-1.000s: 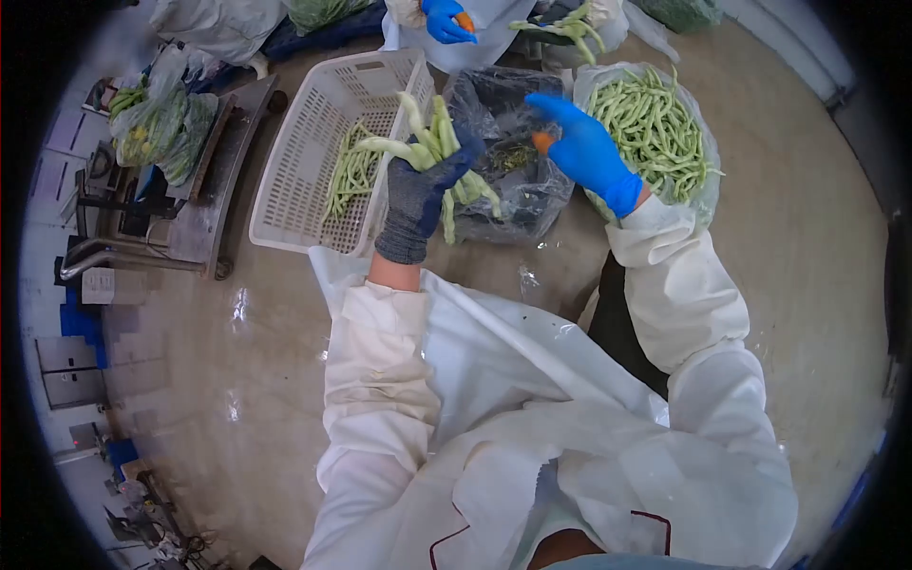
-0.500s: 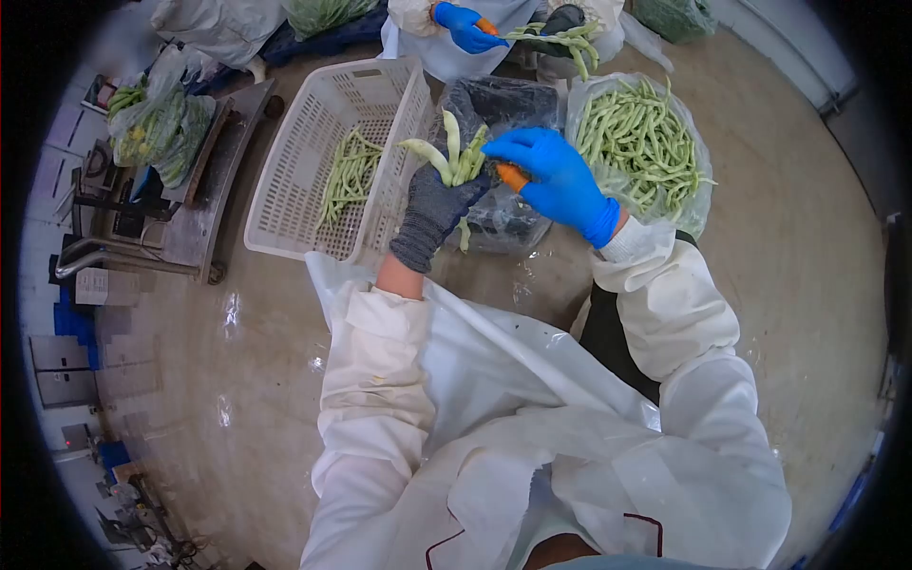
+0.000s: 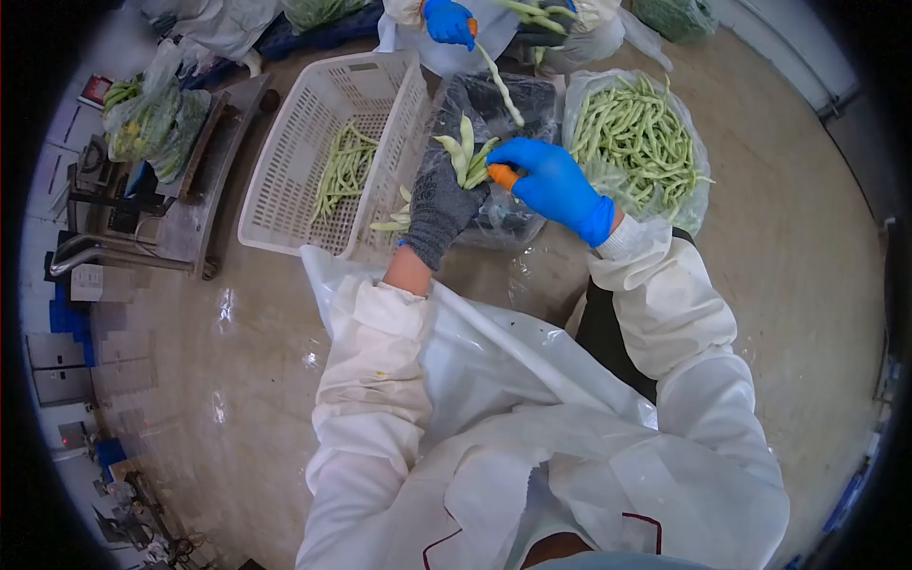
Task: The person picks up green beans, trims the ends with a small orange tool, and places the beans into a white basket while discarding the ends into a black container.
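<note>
My left hand (image 3: 440, 207), in a dark grey knit glove, grips a bunch of green beans (image 3: 467, 158) that stick up above the fist, with ends showing below it. My right hand (image 3: 548, 181), in a blue glove with an orange thumb piece (image 3: 503, 176), touches the tops of those beans. Both hands hover over a dark plastic bag (image 3: 506, 104) of trimmings. A clear bag full of green beans (image 3: 635, 139) lies to the right. A white slotted crate (image 3: 306, 180) with some beans (image 3: 343, 171) lies to the left.
Another person across from me, with a blue-gloved hand (image 3: 448, 21), holds a long bean (image 3: 502, 87) over the dark bag. A metal scale or stand (image 3: 190, 214) with bagged greens (image 3: 152, 119) is at the far left. The floor is wet concrete.
My right hand came from the clear bean bag to the bunch in my left hand. My left hand lowered slightly. The other person's hand now dangles a bean over the dark bag.
</note>
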Available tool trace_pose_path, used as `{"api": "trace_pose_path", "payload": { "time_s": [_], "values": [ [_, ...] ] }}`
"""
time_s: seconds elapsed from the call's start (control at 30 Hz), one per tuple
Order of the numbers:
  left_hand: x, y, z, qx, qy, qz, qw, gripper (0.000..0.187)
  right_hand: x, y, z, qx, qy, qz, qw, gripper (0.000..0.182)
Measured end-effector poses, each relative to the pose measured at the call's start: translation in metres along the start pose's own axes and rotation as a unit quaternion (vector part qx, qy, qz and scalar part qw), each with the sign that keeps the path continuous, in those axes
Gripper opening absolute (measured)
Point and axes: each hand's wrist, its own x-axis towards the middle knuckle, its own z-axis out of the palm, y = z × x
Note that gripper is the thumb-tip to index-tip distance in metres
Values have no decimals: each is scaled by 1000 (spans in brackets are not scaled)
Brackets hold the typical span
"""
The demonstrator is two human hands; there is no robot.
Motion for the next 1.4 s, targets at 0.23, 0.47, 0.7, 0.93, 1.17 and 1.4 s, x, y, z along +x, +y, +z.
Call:
{"api": "trace_pose_path", "payload": {
  "time_s": [0.23,0.47,0.7,0.93,1.17,1.4],
  "values": [
    [-17,31,-19,-439,-46,-31,897,33,7,-5,-15,-134,-19,-132,982,19],
    [-20,43,-39,-475,-88,-54,874,33,3,-2,-21,10,42,-42,998,18],
    [-19,42,-37,-312,-47,1,949,42,3,5,-26,41,-5,30,999,20],
    [-13,23,-10,-258,47,76,962,46,3,0,-16,-30,-17,89,995,23],
    [-15,43,-28,-405,126,16,906,47,3,8,0,495,-3,277,824,21],
    [0,-3,-87,-602,318,1,732,29,-3,83,9,-15,-31,215,976,19]
  ]
}}
